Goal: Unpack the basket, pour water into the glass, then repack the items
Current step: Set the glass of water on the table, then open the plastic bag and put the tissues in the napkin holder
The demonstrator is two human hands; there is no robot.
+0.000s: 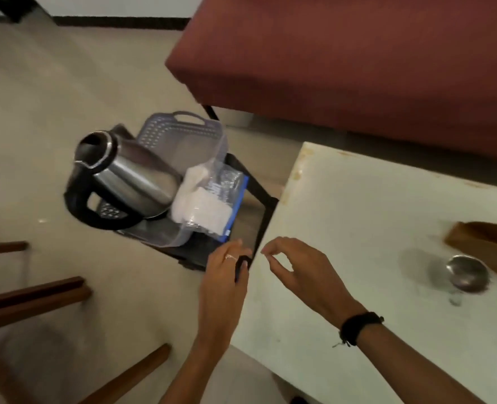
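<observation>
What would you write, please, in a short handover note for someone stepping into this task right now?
Left hand: empty, fingers resting at the corner of the dark stand beside the table.
Right hand: empty, loosely curled, hovering over the white table edge.
The basket sits on the stand with the steel kettle lying tilted in it and a clear bag of white items beside the kettle.
A steel glass stands on the table, to the right; whether it holds water is too blurred to tell.
Done: cannot be told from this view.
Left: glass is outside the basket.
</observation>
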